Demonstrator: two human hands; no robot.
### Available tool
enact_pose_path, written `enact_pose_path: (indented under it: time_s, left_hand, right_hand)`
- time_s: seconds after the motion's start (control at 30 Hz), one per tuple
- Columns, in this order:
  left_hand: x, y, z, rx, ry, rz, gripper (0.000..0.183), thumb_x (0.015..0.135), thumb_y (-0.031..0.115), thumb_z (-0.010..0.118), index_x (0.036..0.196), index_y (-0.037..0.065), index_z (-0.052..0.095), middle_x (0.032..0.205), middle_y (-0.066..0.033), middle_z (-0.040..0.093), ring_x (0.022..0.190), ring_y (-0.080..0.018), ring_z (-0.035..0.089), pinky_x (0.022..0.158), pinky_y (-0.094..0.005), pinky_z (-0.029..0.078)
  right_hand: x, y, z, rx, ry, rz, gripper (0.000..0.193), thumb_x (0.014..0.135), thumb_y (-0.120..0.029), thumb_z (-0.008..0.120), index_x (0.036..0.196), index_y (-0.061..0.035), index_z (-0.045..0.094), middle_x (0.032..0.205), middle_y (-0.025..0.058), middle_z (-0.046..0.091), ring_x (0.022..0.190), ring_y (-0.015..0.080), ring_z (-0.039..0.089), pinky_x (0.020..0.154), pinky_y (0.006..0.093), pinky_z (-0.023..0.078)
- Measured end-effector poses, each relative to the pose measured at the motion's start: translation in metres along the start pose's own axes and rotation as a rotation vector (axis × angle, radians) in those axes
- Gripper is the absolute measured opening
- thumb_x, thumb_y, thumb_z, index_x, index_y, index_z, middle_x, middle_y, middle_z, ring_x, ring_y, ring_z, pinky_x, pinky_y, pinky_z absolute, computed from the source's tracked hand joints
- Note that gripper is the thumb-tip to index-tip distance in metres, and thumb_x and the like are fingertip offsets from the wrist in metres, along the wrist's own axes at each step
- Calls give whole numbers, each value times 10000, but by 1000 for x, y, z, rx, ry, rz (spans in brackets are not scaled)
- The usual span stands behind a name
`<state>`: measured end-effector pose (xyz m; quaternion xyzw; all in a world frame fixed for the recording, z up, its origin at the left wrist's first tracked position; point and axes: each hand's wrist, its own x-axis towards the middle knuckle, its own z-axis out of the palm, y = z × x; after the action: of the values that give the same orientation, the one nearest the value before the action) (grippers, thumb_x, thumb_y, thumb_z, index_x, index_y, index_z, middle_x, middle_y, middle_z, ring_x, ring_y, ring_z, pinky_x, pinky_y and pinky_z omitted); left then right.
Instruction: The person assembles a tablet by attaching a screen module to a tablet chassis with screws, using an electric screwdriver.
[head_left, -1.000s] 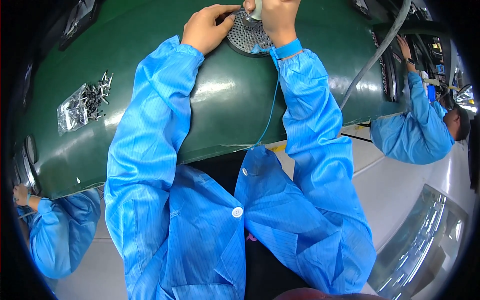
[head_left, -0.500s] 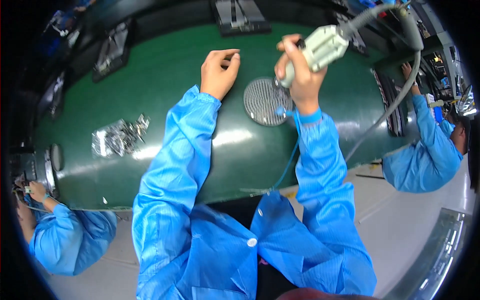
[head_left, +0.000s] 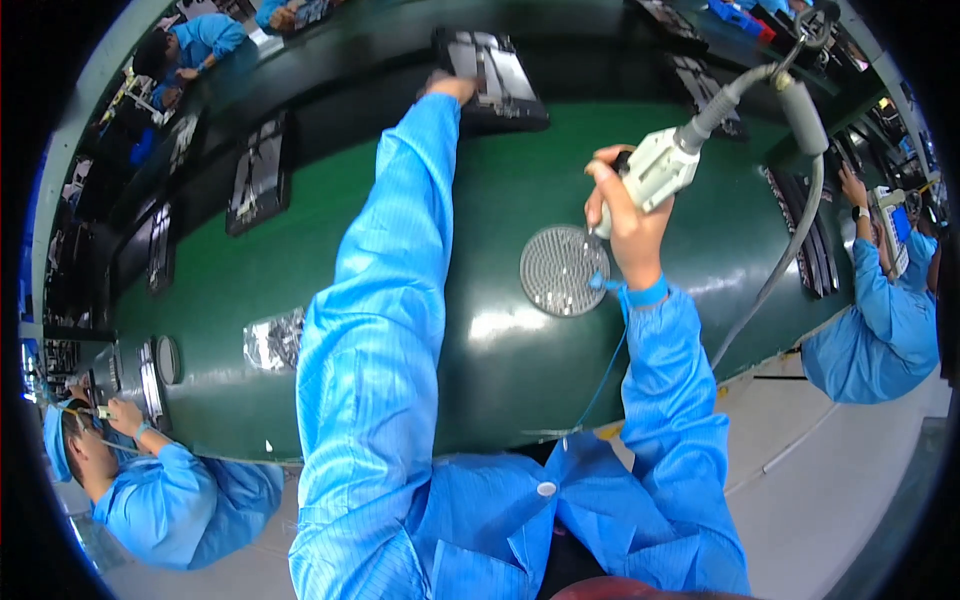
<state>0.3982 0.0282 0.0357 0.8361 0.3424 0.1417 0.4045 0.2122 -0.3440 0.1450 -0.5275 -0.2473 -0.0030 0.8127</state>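
My right hand [head_left: 637,230] is wrapped round a pale electric screwdriver [head_left: 660,172], tilted with its tip down over the right rim of a round grey dish [head_left: 553,272] patterned with small dimples. A blue wrist strap [head_left: 648,294] and its cord sit on that wrist. My left arm is stretched far forward. My left hand [head_left: 452,88] reaches the left edge of a flat dark-framed unit [head_left: 492,80] with a silvery panel at the back. Its fingers are blurred and partly hidden, so their grip cannot be made out.
A clear bag of small dark parts [head_left: 273,342] lies on the green table [head_left: 490,380], left of my sleeve. More flat units [head_left: 260,175] line the dark strip behind. A grey cable [head_left: 785,250] hangs at right, near stacked dark strips [head_left: 805,235]. Co-workers in blue sit on both sides.
My left hand has moved forward from above the green table to the flat unit at the back. The right hand still holds the screwdriver by the dish. The whole view has shifted.
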Motion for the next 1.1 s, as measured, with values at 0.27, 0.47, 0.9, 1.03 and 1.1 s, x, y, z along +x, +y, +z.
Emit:
enact_pose_path:
  time_s: [0.27, 0.47, 0.9, 1.03, 1.1]
  left_hand:
    - [-265, -2, -127, -796, -110, 299, 744, 996, 150, 654, 1587, 32, 218, 1326, -171, 601, 1129, -224, 631, 965, -346, 530]
    - [-514, -92, -146, -619, 9, -35, 804, 943, 3, 632, 1610, 41, 183, 1633, -182, 280, 1510, -244, 249, 1224, -352, 210]
    - [-529, -104, -177, -3, 400, 201, 208, 920, 204, 702, 1047, 41, 734, 1011, -141, 651, 812, -292, 640, 737, -414, 505]
    - [-450, -144, -243, 267, 409, 500, 67, 865, 141, 730, 904, 100, 767, 907, -94, 690, 816, -321, 674, 717, -417, 525]
    - [-415, -153, -256, 276, 211, 494, 114, 837, 177, 772, 923, 102, 776, 908, -94, 686, 812, -309, 673, 740, -407, 534]
  right_hand:
    - [-3, 4, -20, -86, 46, -66, 106, 885, -42, 708, 944, 40, 676, 777, 72, 669, 493, 122, 586, 458, 274, 461]
    - [-6, 0, -23, -116, 51, -108, 124, 891, -79, 687, 936, 36, 686, 586, 60, 578, 468, 142, 537, 453, 280, 404]
    - [-28, 10, 21, -20, -62, -66, 142, 903, -63, 673, 940, 73, 691, 622, 94, 614, 485, 168, 562, 484, 310, 458]
    - [-28, 15, 32, -9, -126, -57, 155, 906, -52, 642, 976, 83, 669, 698, 121, 654, 494, 158, 553, 481, 302, 451]
    - [-29, 17, 42, -11, -141, -48, 178, 933, -73, 633, 1004, 90, 647, 682, 126, 630, 503, 172, 548, 489, 308, 438]
